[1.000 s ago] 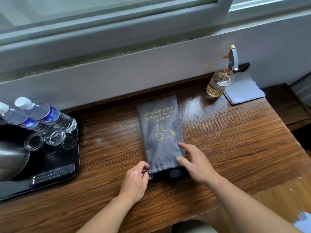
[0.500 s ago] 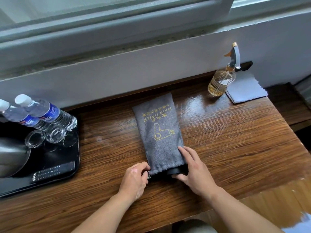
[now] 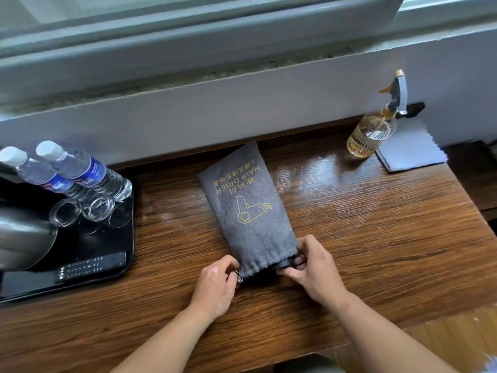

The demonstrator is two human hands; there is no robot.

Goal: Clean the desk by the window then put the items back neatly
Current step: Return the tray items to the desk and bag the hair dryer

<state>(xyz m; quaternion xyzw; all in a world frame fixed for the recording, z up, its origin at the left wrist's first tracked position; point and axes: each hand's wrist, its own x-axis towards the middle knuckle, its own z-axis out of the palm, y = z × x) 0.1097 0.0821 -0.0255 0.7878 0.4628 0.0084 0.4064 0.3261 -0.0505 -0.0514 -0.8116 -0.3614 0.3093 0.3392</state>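
Looking down, in the head view, at the grey hair-drier pouch [image 3: 247, 208] lying flat on the wooden desk [image 3: 376, 238], roughly midway between the left and right edges, closed end pointing toward the back edge under the window, gathered mouth pointing toward the front edge. Pinching the left corner of that mouth with the left hand [image 3: 215, 286], fingers curled tight around the fabric and what looks like a small metal cord end. Gripping the right side of the mouth with the right hand [image 3: 314, 270], thumb on top and fingers curled beneath, closing around the cloth and a dark end [image 3: 285, 263] poking out of it.

Judging the pouch to be soft and limp by itself, yet bulked and weighted by something stiff inside, probably the drier; not seeing enough to be sure. Expecting the fabric to slide easily on the glossy, damp-looking wood, so favouring a hold at the gathered mouth, or a hand under the body, rather than at the loose far corners.

Noting a black tray [image 3: 129, 238] at the left edge carrying two water bottles [image 3: 80, 170], glasses [image 3: 80, 211], a remote [image 3: 91, 266] and a metal vessel [image 3: 24, 232]; noting a spray bottle [image 3: 371, 135] at the back right corner, just beside a folded pale cloth [image 3: 411, 152]
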